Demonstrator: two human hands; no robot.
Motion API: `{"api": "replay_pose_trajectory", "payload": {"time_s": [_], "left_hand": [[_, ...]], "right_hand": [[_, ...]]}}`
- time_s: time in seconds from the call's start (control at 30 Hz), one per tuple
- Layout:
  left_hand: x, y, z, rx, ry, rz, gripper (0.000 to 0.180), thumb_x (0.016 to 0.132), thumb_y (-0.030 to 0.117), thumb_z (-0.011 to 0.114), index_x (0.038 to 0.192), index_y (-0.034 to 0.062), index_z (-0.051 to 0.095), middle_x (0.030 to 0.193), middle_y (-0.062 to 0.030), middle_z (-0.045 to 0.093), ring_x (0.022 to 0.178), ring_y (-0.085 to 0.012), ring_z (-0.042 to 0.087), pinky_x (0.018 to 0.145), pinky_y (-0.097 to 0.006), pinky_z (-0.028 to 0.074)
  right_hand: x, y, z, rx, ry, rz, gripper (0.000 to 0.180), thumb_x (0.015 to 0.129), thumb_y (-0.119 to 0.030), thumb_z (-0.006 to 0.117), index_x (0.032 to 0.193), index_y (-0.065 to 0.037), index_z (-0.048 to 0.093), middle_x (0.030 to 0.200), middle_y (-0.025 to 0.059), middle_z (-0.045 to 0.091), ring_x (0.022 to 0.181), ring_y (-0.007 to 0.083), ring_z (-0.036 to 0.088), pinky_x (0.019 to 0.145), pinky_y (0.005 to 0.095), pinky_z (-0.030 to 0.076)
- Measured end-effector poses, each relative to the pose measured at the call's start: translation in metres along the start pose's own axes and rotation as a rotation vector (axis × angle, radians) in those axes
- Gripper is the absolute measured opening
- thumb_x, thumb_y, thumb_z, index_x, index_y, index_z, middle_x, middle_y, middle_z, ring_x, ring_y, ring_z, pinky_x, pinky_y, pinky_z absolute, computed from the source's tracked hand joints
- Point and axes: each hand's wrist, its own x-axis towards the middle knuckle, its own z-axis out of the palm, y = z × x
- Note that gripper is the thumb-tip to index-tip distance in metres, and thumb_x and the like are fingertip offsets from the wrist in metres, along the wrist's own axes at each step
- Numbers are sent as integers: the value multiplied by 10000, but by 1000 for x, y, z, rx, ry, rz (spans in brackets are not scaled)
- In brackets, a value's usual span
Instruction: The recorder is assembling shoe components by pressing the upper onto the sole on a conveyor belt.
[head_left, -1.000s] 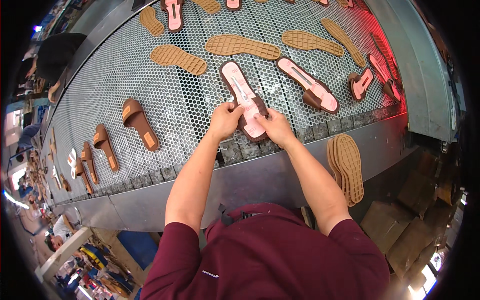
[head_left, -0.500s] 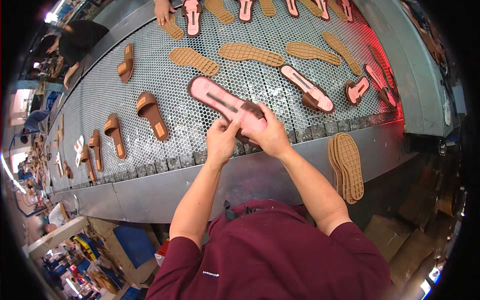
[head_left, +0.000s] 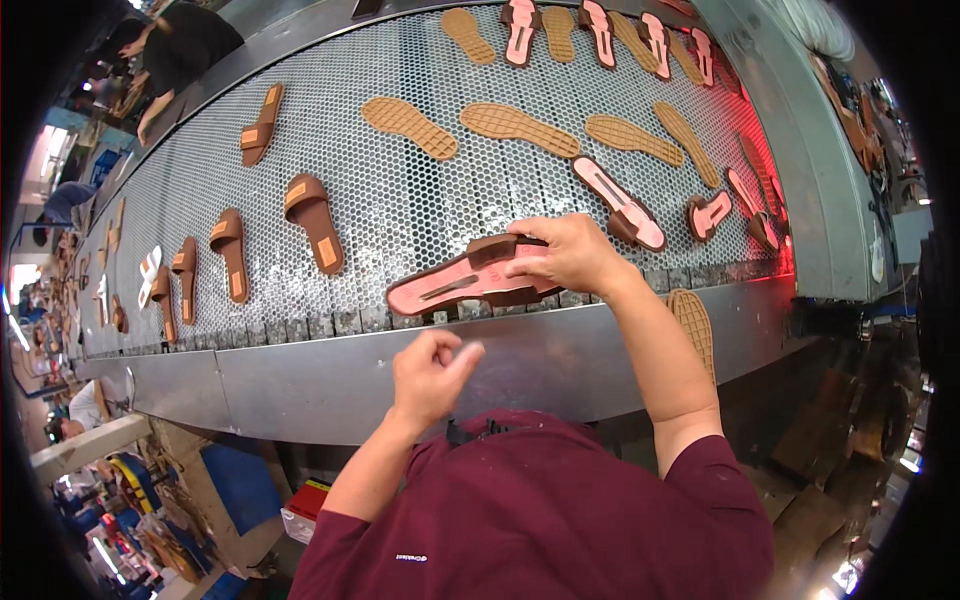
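The right hand (head_left: pixel 575 255) is holding a pink sandal (head_left: pixel 450 287) by its strap end, the fingers pinching it with the thumb pressing on the pink face. The sandal is lying nearly crosswise over the near edge of the mesh belt (head_left: pixel 380 215), its toe or heel end pointing left; whether it is touching the belt, one cannot tell. The left hand (head_left: pixel 428 378) is hovering in front of the rail (head_left: pixel 290 385), apart from the sandal, its fingers half curling and its thumb standing away from them.

Beyond the held sandal, tan soles (head_left: pixel 410 128) are lying on the belt with their grid sides showing, and another pink sandal (head_left: pixel 601 185) is resting nearby. Brown slides (head_left: pixel 318 228) are sitting farther left. A sole (head_left: pixel 692 325) is standing beside the right forearm, which is partly hiding it. Red light is glowing at the belt's right end.
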Motion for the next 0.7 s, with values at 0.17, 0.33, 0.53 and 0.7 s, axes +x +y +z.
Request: {"api": "replay_pose_trajectory", "payload": {"time_s": [0.17, 0.33, 0.53, 0.7], "left_hand": [[34, 8, -1, 228, 266, 656, 546, 678, 210, 899, 1099, 30, 602, 1034, -141, 658, 948, -294, 632, 827, -379, 511], [88, -4, 13, -214, -233, 175, 689, 727, 196, 858, 1311, 67, 517, 1032, -113, 690, 928, -288, 668, 824, -364, 526], [96, -77, 8, 52, -73, -6, 383, 823, 169, 784, 1152, 27, 647, 1005, -92, 714, 886, -201, 687, 808, -333, 537], [87, -103, -13, -170, 30, -179, 271, 857, 127, 759, 1076, -5, 668, 972, -71, 710, 877, -113, 653, 772, -289, 545]], "right_hand": [[21, -21, 11, -73, -366, -100, 429, 827, -476, 745, 1079, -129, 731, 764, 123, 712, 682, 318, 692, 632, 386, 549], [42, -21, 60, 59, -366, -99, 483, 841, -561, 699, 916, -88, 640, 687, 139, 671, 672, 368, 668, 622, 452, 519], [98, -5, 102, -94, -289, 179, 692, 826, -586, 695, 1333, -128, 585, 1064, 183, 707, 974, 369, 677, 855, 476, 517], [201, 58, 134, -474, -147, 110, 895, 817, -523, 755, 1518, -118, 373, 1475, 242, 451, 1345, 406, 451, 1086, 478, 406]]}}
